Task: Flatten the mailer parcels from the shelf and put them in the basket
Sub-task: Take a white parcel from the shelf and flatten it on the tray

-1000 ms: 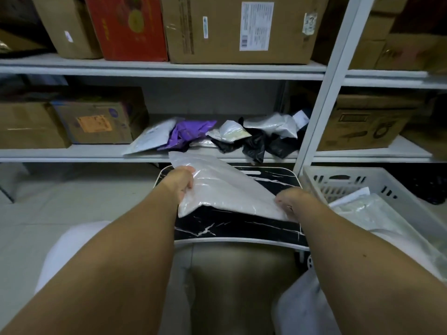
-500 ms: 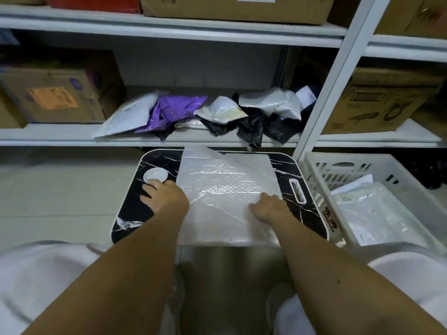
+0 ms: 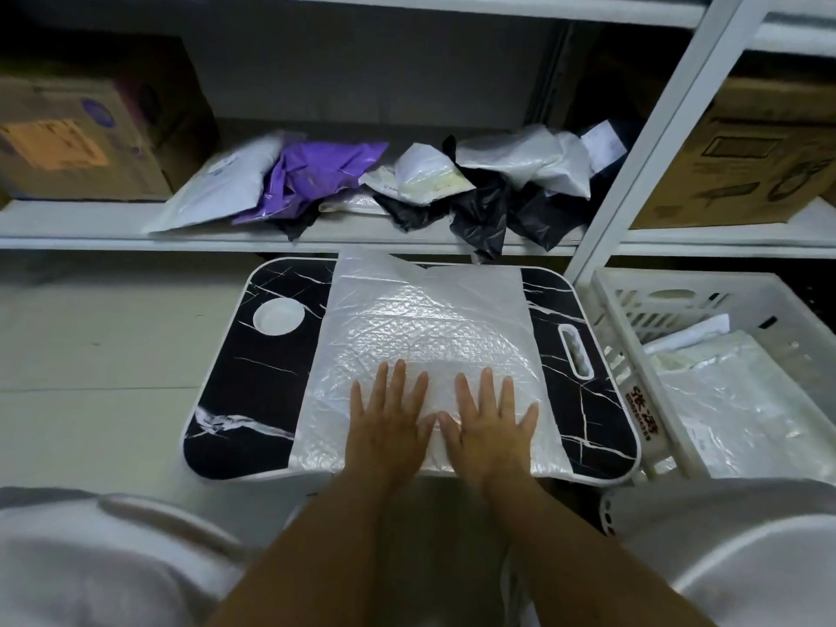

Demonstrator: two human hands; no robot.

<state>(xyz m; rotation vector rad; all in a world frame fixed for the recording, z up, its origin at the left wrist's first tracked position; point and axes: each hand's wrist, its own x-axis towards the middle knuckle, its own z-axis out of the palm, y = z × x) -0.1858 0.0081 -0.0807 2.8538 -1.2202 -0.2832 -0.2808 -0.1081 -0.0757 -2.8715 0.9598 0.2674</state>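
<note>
A white bubble mailer (image 3: 425, 328) lies spread on a small black marble-patterned table (image 3: 253, 382). My left hand (image 3: 389, 423) and my right hand (image 3: 488, 423) rest flat on the mailer's near half, side by side, fingers apart, palms down. On the shelf (image 3: 90, 228) behind the table lies a heap of crumpled mailers: a white one (image 3: 217, 187), a purple one (image 3: 316, 174), black ones (image 3: 484, 214) and more white ones (image 3: 534, 165). A white slatted basket (image 3: 633, 355) stands to the right of the table and holds flattened white mailers (image 3: 724, 400).
Cardboard boxes stand on the shelf at the left (image 3: 72, 142) and right (image 3: 742, 156). A white shelf upright (image 3: 633, 151) rises between table and basket. A round white recess (image 3: 278, 315) and a slot (image 3: 577, 350) are set into the tabletop. My knees in white frame the bottom.
The mailer was held at its edges and laid down on the table. Both hands let go of the edges and moved onto its near half, now pressing flat with spread fingers.
</note>
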